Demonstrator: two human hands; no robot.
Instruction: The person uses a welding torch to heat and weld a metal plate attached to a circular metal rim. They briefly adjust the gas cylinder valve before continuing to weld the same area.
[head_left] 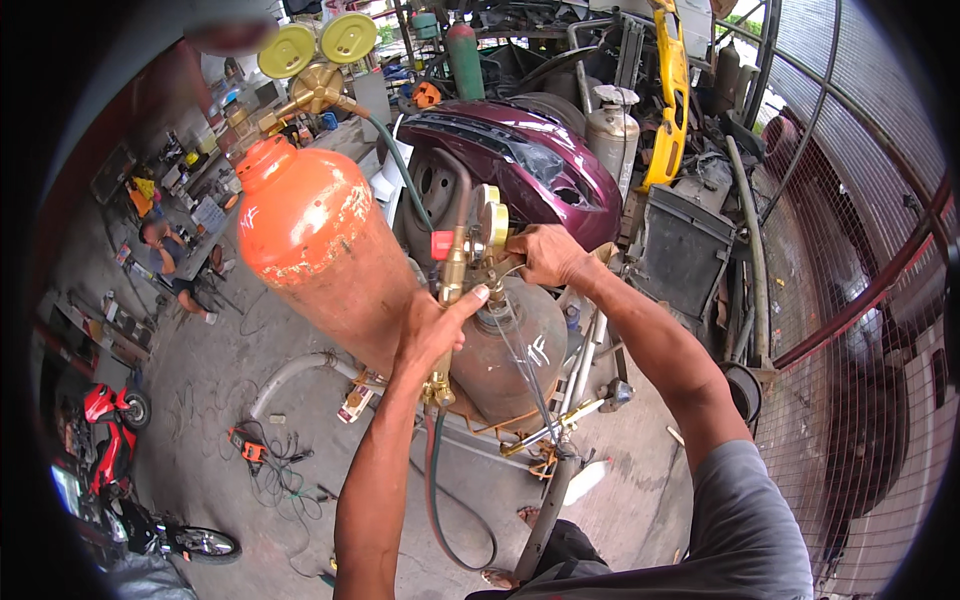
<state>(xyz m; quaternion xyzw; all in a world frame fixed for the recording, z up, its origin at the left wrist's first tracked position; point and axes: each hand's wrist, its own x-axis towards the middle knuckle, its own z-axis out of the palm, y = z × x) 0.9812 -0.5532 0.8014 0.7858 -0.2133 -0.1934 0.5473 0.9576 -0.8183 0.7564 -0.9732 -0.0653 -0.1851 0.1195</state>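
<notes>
Here, at the center of the frame, a left hand (428,328) is wrapped tight around a brass cutting torch (455,272) as the right hand (545,256) curls beside the pressure gauges (497,222).

Whether the right fingers clamp a part there cannot be told. Below, just right of center, stands a rust-brown gas cylinder (505,365); an orange-shouldered cylinder (335,240) leans left of center. Hoses (432,470) hang from the torch at lower center; a maroon car bumper (590,185) lies at upper center.

Bright daylight at upper right; glare on the maroon bumper (510,165); edges bend, corners black.
</notes>
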